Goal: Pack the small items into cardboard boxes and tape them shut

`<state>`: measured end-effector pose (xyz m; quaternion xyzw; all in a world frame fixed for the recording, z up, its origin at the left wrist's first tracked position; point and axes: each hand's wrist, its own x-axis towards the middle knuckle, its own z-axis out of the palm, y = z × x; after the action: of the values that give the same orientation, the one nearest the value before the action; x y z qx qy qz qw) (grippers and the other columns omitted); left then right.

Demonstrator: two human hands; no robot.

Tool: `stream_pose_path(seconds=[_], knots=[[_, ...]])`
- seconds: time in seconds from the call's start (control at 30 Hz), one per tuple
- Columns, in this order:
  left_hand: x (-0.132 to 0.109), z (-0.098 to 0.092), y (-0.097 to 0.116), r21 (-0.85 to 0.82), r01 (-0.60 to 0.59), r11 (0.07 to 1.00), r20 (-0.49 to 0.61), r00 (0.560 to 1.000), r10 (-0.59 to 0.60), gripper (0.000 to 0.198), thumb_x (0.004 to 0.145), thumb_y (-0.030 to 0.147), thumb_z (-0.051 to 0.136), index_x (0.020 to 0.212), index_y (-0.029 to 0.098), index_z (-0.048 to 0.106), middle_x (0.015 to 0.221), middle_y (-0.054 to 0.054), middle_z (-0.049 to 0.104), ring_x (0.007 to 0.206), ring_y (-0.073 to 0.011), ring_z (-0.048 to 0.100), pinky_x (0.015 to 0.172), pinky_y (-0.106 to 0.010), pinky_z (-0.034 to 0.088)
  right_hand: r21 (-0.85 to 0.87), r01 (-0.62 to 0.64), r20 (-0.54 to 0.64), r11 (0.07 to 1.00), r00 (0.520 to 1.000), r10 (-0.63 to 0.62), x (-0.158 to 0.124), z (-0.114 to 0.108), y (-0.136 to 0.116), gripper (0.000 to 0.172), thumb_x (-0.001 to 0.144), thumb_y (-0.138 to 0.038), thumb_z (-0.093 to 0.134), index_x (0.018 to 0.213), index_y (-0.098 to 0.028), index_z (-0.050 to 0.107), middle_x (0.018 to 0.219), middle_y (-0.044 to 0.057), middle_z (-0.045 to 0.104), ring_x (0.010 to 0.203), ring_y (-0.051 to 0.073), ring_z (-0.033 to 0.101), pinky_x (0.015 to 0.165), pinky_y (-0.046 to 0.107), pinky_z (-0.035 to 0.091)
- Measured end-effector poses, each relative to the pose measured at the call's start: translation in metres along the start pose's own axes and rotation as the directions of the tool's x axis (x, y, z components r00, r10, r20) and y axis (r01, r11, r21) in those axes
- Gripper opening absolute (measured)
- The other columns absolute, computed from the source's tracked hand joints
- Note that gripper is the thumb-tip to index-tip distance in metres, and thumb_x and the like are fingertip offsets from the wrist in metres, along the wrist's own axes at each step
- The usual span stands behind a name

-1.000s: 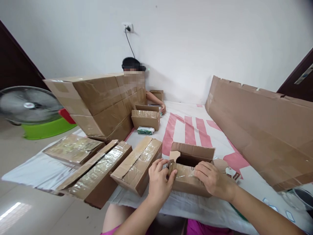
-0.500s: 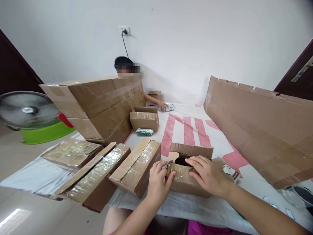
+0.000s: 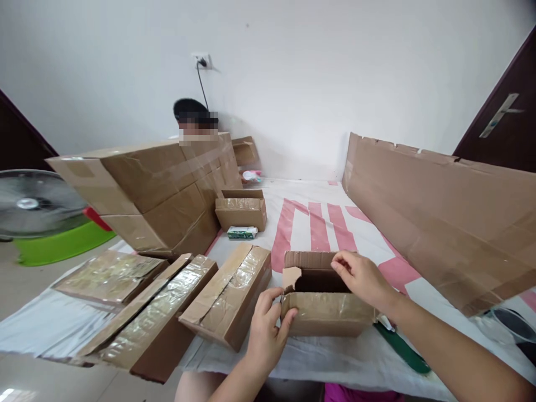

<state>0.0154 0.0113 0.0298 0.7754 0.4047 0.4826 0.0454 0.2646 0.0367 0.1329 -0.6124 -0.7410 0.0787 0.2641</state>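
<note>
Brown corrugated cardboard forms the open rectangular carton (image 3: pixel 324 314), the reference for all positions below; it stands on the bench (image 3: pixel 318 357), draped in white-and-pink cloth. Step in hand, as judged: handling the top opening and flaps of this carton. Left hand (image 3: pixel 264 329): clamped on the carton's left end, thumb on the front face, fingers at the edge behind. Right hand (image 3: pixel 360 279): poised at the carton's right rear, fingertips near the raised back flap; whether they grip it cannot be told. The next move would call for a steady left-side hold while the other fingers work clear of the flap edges.

Containers, left to right. Far left of the carton: a low brown taped cardboard box (image 3: pixel 111 276), top closed. Next: a long brown box with glossy tape (image 3: pixel 154 318), a dark slot along its top; contents not visible. Just left of the carton: a third brown taped box (image 3: pixel 228 293), closed. Beyond it: a smaller open brown box (image 3: pixel 239 214), interior hidden by its front wall, with a small green-and-white printed package (image 3: pixel 242 233) directly before it. Carton: torn tan flap at the left end, dark interior, no contents distinguishable. Right of the carton: a smooth green elongated object (image 3: pixel 404 349).
</note>
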Motion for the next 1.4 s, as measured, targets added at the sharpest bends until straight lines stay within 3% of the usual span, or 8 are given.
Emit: stream_pose_path(seconds=[0.1,0.17,0.3,0.57,0.73,1.0,1.27,1.4], knots=[[-0.006,-0.003,0.000,-0.031,-0.008,0.999,0.020,1.000,0.009,0.005,0.090,0.018,0.056,0.086,0.019,0.060,0.114,-0.008,0.054,0.102,-0.0191,0.056,0.081,-0.031,0.051,-0.063,0.162,-0.136,0.985,0.976,-0.169,0.007,-0.013,0.020,0.022,0.087,-0.032,0.055,0.105,-0.021,0.061,0.111,0.010,0.067,0.106,0.027,0.059,0.090,0.043,0.045],[-0.009,-0.006,0.001,-0.043,-0.024,0.999,0.033,0.999,0.025,0.006,0.091,0.018,0.055,0.090,0.020,0.061,0.115,-0.008,0.053,0.102,-0.0192,0.056,0.082,-0.030,0.051,-0.070,0.225,-0.026,0.972,0.973,-0.227,0.010,-0.018,0.028,0.031,0.082,-0.026,0.061,0.113,-0.021,0.061,0.119,0.011,0.065,0.111,0.028,0.057,0.094,0.046,0.044],[-0.011,-0.014,0.005,-0.041,-0.067,0.997,0.060,0.996,0.069,0.015,0.094,0.019,0.046,0.093,0.020,0.061,0.120,-0.010,0.050,0.109,-0.0215,0.053,0.087,-0.034,0.050,0.023,0.303,0.255,0.953,0.920,-0.299,0.004,-0.018,0.032,0.012,0.083,-0.014,0.058,0.088,-0.021,0.067,0.089,0.004,0.068,0.085,0.020,0.063,0.076,0.033,0.048],[0.004,-0.026,0.011,-0.165,-0.197,0.966,0.058,0.976,0.209,0.023,0.098,0.027,0.037,0.094,0.020,0.058,0.143,-0.012,0.039,0.133,-0.0286,0.040,0.104,-0.045,0.042,0.050,0.354,0.329,0.934,0.877,-0.350,-0.017,-0.012,0.029,0.003,0.086,-0.024,0.067,0.086,-0.022,0.066,0.087,0.001,0.062,0.082,0.016,0.059,0.071,0.027,0.043],[0.033,-0.026,0.019,-0.144,-0.069,0.987,0.299,0.948,0.109,0.049,0.093,0.043,0.051,0.134,0.019,0.044,0.144,-0.018,0.042,0.136,-0.0332,0.039,0.106,-0.054,0.041,0.000,0.364,0.364,0.931,0.868,-0.339,-0.014,-0.012,0.024,0.005,0.082,-0.021,0.069,0.080,-0.021,0.065,0.086,0.000,0.061,0.082,0.016,0.058,0.071,0.027,0.041],[0.050,-0.028,0.030,-0.017,-0.162,0.987,0.409,0.899,0.154,0.014,0.085,0.029,0.061,0.092,0.018,0.065,0.119,-0.015,0.059,0.116,-0.0310,0.054,0.092,-0.046,0.053,0.121,0.250,0.363,0.961,0.889,-0.277,-0.006,-0.018,0.007,0.019,0.074,-0.023,0.076,0.087,-0.020,0.063,0.088,0.000,0.064,0.082,0.017,0.059,0.072,0.028,0.044],[0.050,-0.027,0.033,-0.046,-0.150,0.988,0.415,0.896,0.155,0.014,0.085,0.027,0.061,0.094,0.017,0.065,0.114,-0.013,0.059,0.112,-0.0293,0.054,0.091,-0.044,0.053,0.261,0.215,0.504,0.941,0.802,-0.322,0.020,-0.005,-0.002,0.031,0.086,-0.018,0.059,0.116,-0.023,0.063,0.107,0.005,0.063,0.092,0.017,0.062,0.081,0.030,0.049],[0.050,-0.025,0.031,-0.042,-0.131,0.991,0.421,0.897,0.136,0.012,0.085,0.024,0.061,0.094,0.017,0.064,0.110,-0.012,0.060,0.110,-0.0282,0.054,0.091,-0.044,0.053,0.222,0.230,0.619,0.948,0.718,-0.319,0.039,0.004,-0.002,0.023,0.075,-0.015,0.071,0.097,-0.018,0.068,0.093,0.002,0.062,0.079,0.015,0.059,0.069,0.025,0.047]])
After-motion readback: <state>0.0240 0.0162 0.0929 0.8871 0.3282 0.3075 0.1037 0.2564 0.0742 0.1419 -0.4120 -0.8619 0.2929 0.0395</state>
